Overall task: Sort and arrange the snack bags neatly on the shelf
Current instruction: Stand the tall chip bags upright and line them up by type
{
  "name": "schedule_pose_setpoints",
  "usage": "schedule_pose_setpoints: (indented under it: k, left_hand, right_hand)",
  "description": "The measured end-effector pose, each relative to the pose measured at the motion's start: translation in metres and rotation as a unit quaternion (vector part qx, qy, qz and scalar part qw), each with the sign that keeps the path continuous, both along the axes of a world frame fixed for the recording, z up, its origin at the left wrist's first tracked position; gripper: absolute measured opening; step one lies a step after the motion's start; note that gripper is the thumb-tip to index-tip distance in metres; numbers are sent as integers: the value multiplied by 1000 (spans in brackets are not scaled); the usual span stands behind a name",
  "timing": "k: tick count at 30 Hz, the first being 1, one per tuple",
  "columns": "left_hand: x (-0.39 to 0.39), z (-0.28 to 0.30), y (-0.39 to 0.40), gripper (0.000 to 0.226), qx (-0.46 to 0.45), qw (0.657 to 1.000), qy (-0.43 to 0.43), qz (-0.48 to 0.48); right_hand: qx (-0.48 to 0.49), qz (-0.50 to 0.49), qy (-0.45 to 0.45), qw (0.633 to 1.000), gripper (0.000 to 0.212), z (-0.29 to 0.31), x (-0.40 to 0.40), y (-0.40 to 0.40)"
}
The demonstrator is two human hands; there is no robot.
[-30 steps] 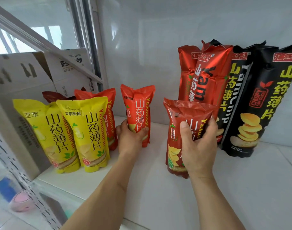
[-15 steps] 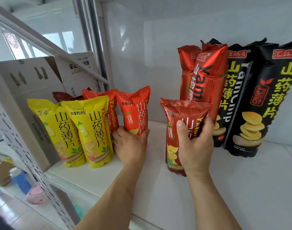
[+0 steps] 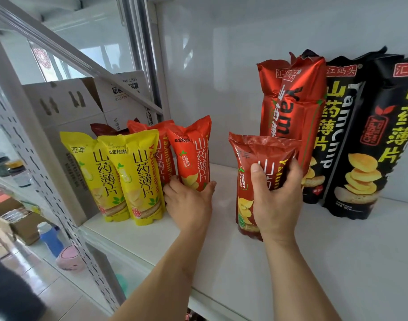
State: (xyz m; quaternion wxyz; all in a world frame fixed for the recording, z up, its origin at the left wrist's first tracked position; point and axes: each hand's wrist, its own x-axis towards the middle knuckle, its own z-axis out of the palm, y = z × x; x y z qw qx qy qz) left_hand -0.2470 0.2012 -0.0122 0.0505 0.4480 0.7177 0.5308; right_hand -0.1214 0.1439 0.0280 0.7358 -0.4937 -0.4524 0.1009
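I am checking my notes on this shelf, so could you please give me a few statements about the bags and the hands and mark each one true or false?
1. The left hand grips an orange-red bag. True.
2. The right hand holds a yellow bag. False: it grips a dark red bag.
3. Two yellow bags stand at the left end of the shelf. True.
4. The tall black bags lie flat on the shelf. False: they stand upright against the back wall.
5. The tall red bags stand left of the black ones. True.
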Motion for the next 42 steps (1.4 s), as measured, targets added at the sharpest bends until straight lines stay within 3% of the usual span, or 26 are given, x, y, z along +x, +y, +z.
schedule_pose_setpoints:
  k: [3,6,8,11,14,19,26,33,42]
  left_hand:
    - [-6,-3,-20,84,16,999,-10,-38]
    - [-21,-3,-43,53,32,996,22,-75]
    - [-35,-1,-54,37,63,987,123,-84]
    - [-62,-6,-57,34,131,944,291,-82]
    - [-88,-15,-53,24,176,916,352,-84]
    - [-118,-22,-53,27,204,902,360,-123]
    - [-150,-23,-56,13,240,896,325,-182]
    - [-155,-21,-57,14,262,885,297,-244]
    - [-88,6,-71,14,336,840,271,-329]
  right_hand:
    - [2,7,-4,1000,63,0,-2,-1]
    - [6,19,-13,1000,61,0,-9,0]
    - [-4,37,-13,999,62,0,-17,1]
    - [-8,70,-22,997,50,2,-34,1]
    - [-14,106,-23,994,47,3,-55,1]
    - [-38,122,-23,992,58,3,-93,3]
    - [-49,122,-24,991,62,3,-137,9]
    - [-58,112,-44,991,74,6,-144,2]
    - [-106,-25,-101,989,49,5,-71,-32]
